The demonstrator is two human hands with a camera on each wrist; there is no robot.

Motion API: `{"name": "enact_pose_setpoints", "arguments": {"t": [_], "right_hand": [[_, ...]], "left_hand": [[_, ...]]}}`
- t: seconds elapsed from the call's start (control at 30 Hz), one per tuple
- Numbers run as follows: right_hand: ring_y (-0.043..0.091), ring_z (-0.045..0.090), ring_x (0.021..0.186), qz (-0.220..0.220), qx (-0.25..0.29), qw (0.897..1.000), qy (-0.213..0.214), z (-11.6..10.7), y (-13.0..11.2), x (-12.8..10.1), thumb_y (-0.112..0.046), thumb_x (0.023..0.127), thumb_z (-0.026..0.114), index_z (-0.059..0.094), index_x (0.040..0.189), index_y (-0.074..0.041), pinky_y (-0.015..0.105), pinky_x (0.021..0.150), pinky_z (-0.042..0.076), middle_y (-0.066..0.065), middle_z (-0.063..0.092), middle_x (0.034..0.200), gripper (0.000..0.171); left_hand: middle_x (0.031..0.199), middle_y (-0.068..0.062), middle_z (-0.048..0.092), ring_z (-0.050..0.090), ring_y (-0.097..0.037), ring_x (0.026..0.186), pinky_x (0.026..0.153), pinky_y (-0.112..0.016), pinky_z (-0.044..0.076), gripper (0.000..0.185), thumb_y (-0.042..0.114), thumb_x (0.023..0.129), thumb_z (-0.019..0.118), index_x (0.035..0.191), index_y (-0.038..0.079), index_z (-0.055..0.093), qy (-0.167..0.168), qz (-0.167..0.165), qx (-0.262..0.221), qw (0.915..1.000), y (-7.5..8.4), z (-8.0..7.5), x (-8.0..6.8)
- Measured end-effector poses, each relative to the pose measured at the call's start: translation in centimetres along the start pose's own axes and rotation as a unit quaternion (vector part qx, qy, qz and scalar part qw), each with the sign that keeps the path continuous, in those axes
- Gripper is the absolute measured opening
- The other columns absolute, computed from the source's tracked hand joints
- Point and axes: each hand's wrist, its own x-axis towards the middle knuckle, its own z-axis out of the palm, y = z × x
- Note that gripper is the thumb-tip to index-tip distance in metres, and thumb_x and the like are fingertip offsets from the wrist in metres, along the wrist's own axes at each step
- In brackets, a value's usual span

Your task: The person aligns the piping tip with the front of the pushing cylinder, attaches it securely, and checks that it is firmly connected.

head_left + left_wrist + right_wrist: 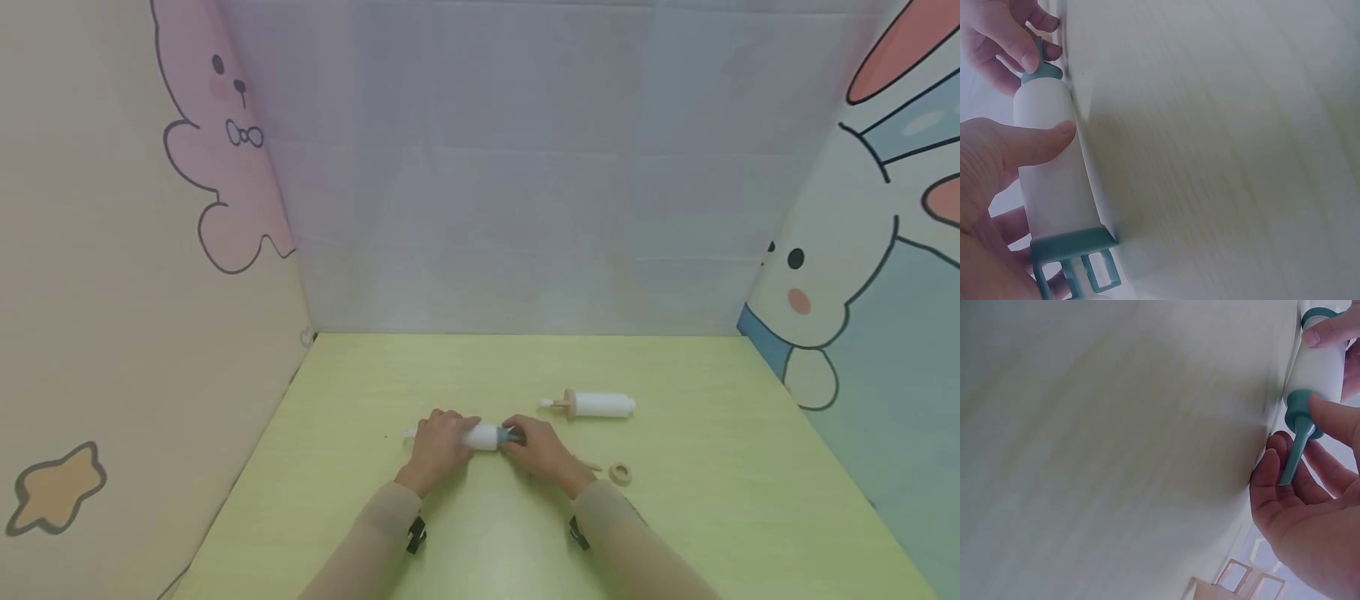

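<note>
Both hands on the teal-capped tube, low on the green table

The left hand [437, 446] grips the white barrel of the tube [485, 436] — thumb across it in the left-wrist view — while the right hand [542, 451] pinches the teal nozzle cap [1298, 415] at the tube's 3 o'clock end, fingers curled round the tapered tip. The tube lies just above the table [480, 367], at its middle. A second tube [600, 405], with a tan end, lies apart at about 2 o'clock from the hands, and a small tan ring [619, 473] sits at 4 o'clock, just beside the right wrist. To work the cap cleanly, I judge the barrel should be held still and the turning done by the right fingers alone — squeezing the barrel may spill its contents.
</note>
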Motion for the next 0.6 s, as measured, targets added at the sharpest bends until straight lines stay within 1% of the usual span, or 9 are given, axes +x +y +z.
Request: {"name": "enact_pose_setpoints", "arguments": {"t": [0.07,0.23,0.37,0.5,0.6], "right_hand": [[0.027,0.065,0.095,-0.002,0.000,1.000,-0.002,-0.06,0.03,-0.05,-0.014,0.082,0.071,0.061,0.111,-0.004,0.043,0.084,0.050,0.013,0.069,0.101,0.032],[0.030,0.064,0.094,-0.023,-0.009,1.000,0.000,-0.20,0.07,-0.15,-0.010,0.079,0.072,0.060,0.112,-0.002,0.045,0.083,0.050,0.015,0.069,0.101,0.037],[0.031,0.063,0.095,-0.019,-0.009,1.000,0.001,-0.40,0.03,-0.28,-0.009,0.077,0.074,0.060,0.113,-0.002,0.046,0.085,0.048,0.015,0.068,0.101,0.039],[0.032,0.063,0.097,-0.014,-0.015,1.000,-0.001,-0.58,-0.05,-0.36,-0.011,0.075,0.076,0.060,0.115,-0.003,0.047,0.087,0.047,0.016,0.068,0.104,0.044],[0.033,0.063,0.100,-0.009,-0.017,1.000,-0.003,-0.71,-0.14,-0.37,-0.012,0.074,0.077,0.059,0.116,-0.004,0.047,0.089,0.047,0.016,0.067,0.106,0.046]], "left_hand": [[0.106,-0.007,0.068,0.058,-0.031,0.093,0.071,-0.047,0.046,0.045,0.024,0.071,0.079,0.115,0.024,0.068,-0.003,-0.004,-0.004,1.0000,0.01,0.01,0.05],[0.111,-0.006,0.066,0.056,-0.032,0.099,0.077,-0.049,0.044,0.050,0.024,0.070,0.079,0.119,0.024,0.065,-0.012,-0.017,-0.002,0.9998,0.09,-0.03,0.12],[0.112,-0.006,0.065,0.055,-0.032,0.102,0.078,-0.050,0.043,0.054,0.023,0.070,0.079,0.121,0.023,0.063,-0.012,-0.021,-0.005,0.9997,0.24,-0.26,0.12],[0.111,-0.007,0.065,0.055,-0.032,0.101,0.078,-0.050,0.042,0.055,0.022,0.068,0.079,0.121,0.021,0.063,-0.005,-0.015,-0.016,0.9997,0.42,-0.46,0.14],[0.110,-0.007,0.065,0.055,-0.032,0.100,0.078,-0.050,0.042,0.056,0.023,0.068,0.079,0.121,0.021,0.063,0.001,-0.012,-0.015,0.9998,0.50,-0.51,0.16]]}}
